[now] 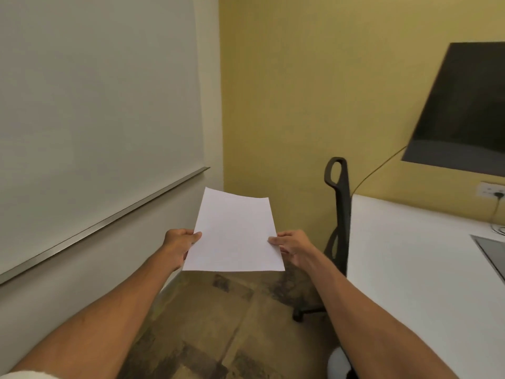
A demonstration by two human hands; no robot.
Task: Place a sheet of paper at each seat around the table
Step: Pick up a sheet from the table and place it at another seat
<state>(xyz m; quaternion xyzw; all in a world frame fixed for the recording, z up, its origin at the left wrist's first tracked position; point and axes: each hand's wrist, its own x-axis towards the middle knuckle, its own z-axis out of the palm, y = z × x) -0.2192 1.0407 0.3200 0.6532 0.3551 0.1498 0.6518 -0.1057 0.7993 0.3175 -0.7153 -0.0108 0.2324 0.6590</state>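
I hold white paper (233, 231) out in front of me above the floor; whether it is one sheet or a thin stack I cannot tell. My left hand (179, 243) pinches its left edge and my right hand (291, 246) pinches its right edge. The white table (410, 269) stands to the right, apart from the paper. A black chair (340, 212) is tucked against the table's far left side.
A whiteboard with a metal tray (109, 222) runs along the left wall. A dark screen (464, 110) hangs on the yellow wall at right, above a wall outlet (492, 190) with a cable. A grey panel (492, 253) is set in the tabletop. Patterned carpet lies below.
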